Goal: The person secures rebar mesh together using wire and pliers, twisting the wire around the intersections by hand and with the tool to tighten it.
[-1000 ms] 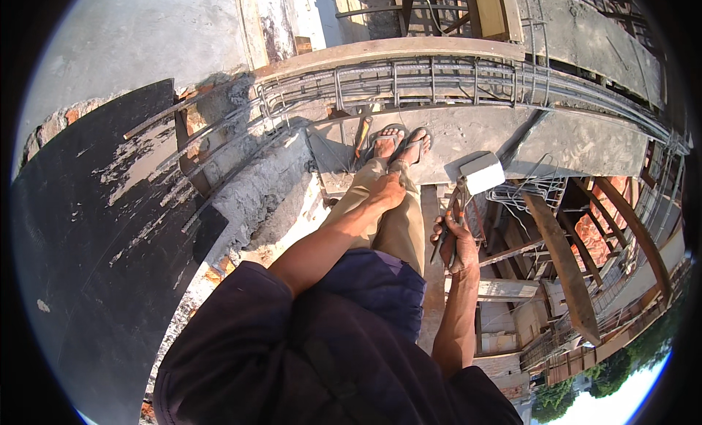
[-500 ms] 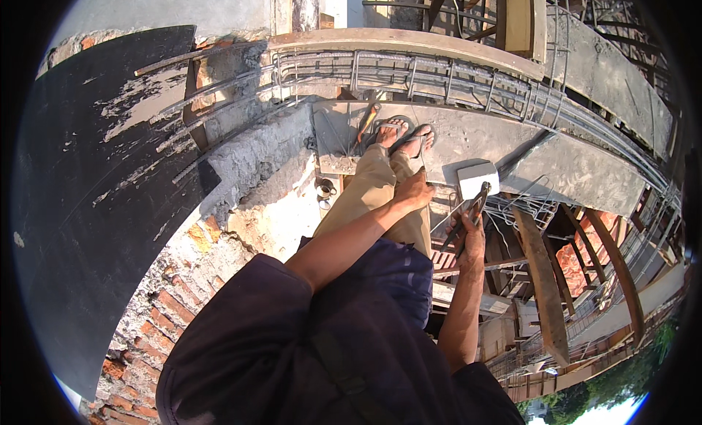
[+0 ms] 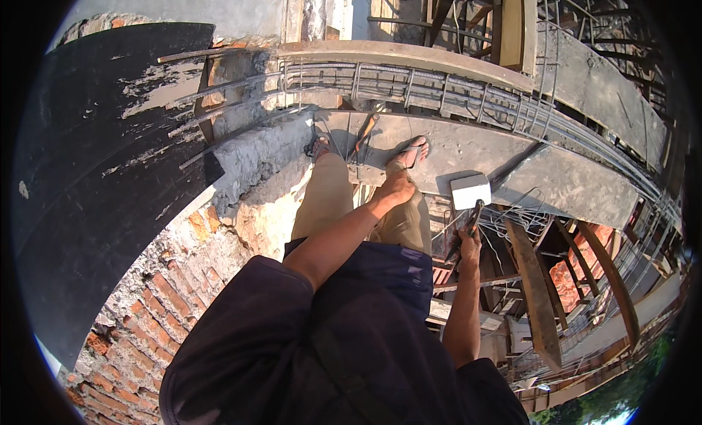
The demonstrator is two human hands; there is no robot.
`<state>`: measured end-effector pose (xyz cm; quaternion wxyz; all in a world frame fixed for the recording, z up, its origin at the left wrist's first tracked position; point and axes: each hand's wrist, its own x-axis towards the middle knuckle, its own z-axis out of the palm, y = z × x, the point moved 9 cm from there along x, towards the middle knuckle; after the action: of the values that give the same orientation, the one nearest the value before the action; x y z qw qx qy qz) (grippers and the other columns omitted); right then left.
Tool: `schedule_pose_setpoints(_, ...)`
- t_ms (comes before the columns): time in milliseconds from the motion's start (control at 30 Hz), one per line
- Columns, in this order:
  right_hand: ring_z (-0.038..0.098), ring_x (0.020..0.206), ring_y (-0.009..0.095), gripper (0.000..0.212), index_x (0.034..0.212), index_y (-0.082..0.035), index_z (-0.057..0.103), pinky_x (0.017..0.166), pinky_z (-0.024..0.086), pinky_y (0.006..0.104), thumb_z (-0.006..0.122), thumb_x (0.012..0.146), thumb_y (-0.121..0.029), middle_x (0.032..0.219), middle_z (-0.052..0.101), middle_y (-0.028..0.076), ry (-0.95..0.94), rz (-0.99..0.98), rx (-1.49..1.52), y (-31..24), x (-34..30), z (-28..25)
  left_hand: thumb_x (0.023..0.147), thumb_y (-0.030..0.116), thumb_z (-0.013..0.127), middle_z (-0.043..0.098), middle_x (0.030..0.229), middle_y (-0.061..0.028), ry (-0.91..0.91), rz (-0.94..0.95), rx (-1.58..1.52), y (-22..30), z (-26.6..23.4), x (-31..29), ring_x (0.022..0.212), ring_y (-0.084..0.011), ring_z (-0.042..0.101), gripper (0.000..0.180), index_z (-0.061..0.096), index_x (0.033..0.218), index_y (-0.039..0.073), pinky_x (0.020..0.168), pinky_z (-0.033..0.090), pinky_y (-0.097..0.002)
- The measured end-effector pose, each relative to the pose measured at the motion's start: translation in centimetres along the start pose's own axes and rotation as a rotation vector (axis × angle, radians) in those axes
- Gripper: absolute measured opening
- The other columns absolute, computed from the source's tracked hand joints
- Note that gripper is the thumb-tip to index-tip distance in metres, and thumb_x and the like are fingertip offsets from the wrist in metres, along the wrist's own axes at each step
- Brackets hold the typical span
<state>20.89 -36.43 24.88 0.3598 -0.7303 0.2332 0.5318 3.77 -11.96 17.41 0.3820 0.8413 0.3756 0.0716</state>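
Observation:
My right hand point(image 3: 469, 246) is closed around a pair of dark pincers point(image 3: 475, 216), their head pointing away from me beside a pale block point(image 3: 470, 192). My left hand point(image 3: 397, 189) is a closed fist in front of my right shin; what lies in it, if anything, is too small to make out. Past my feet runs a rebar cage point(image 3: 409, 85) of long ribbed bars and square stirrups. On the grey board point(image 3: 563, 172) under my feet lies a tool with an orange handle point(image 3: 365, 129), between my sandalled feet.
A bundle of bent wire or stirrups point(image 3: 523, 224) lies right of the block. Timber props point(image 3: 532, 293) and a drop show below the board's near edge. A black panel point(image 3: 102, 183) and broken brick wall point(image 3: 161, 301) stand at left. A plank point(image 3: 409, 55) runs beyond the cage.
My left foot has stepped left, so my feet stand apart with the orange-handled tool between them. My left hand has shifted slightly left; the pincers stay in my right hand.

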Motion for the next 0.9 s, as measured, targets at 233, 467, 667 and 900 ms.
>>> schedule_pose_setpoints(233, 0.061, 0.065, 0.015, 0.018, 0.113, -0.007, 0.056, 0.060, 0.053, 0.0307, 0.058, 0.095, -0.008, 0.084, 0.065, 0.005, -0.049, 0.010, -0.068, 3.6, 1.5, -0.5, 0.085, 0.033, 0.066, 0.072, 0.095, -0.0175, -0.354, -0.637, -0.296, -8.5, 4.5, -5.8, 0.090, -0.0306, 0.070, 0.045, 0.062, 0.116, 0.000, 0.078, 0.055, -0.0395)
schedule_pose_setpoints(467, 0.060, 0.066, 0.014, 0.014, 0.108, -0.008, 0.059, 0.060, 0.051, 0.0302, 0.061, 0.095, -0.011, 0.081, 0.065, 0.004, -0.022, 0.053, -0.018, 4.8, -0.7, 1.6, 0.087, 0.029, 0.062, 0.072, 0.099, -0.0175, -0.402, -0.432, -0.233, -6.5, 3.1, -3.5, 0.093, -0.0316, 0.069, 0.040, 0.063, 0.115, 0.001, 0.080, 0.055, -0.0404)
schedule_pose_setpoints(667, 0.060, 0.066, 0.014, 0.011, 0.106, -0.008, 0.062, 0.060, 0.048, 0.0311, 0.061, 0.095, -0.011, 0.080, 0.065, 0.003, 0.017, 0.074, -0.039, 5.6, -1.6, 3.5, 0.083, 0.028, 0.061, 0.070, 0.090, -0.0197, -0.349, -0.445, -0.213, -2.7, 0.9, -0.4, 0.086, -0.0357, 0.069, 0.026, 0.070, 0.087, 0.004, 0.074, 0.054, -0.0454)
schedule_pose_setpoints(900, 0.060, 0.067, 0.013, 0.011, 0.106, -0.010, 0.061, 0.061, 0.049, 0.0303, 0.060, 0.094, -0.010, 0.080, 0.064, 0.002, -0.010, 0.022, -0.121, 5.8, -1.8, 3.8, 0.084, 0.027, 0.068, 0.062, 0.130, -0.0255, -0.520, -0.212, 0.148, -4.8, 2.1, -1.1, 0.117, -0.0387, 0.061, 0.030, 0.075, 0.103, 0.005, 0.101, 0.048, -0.0462)
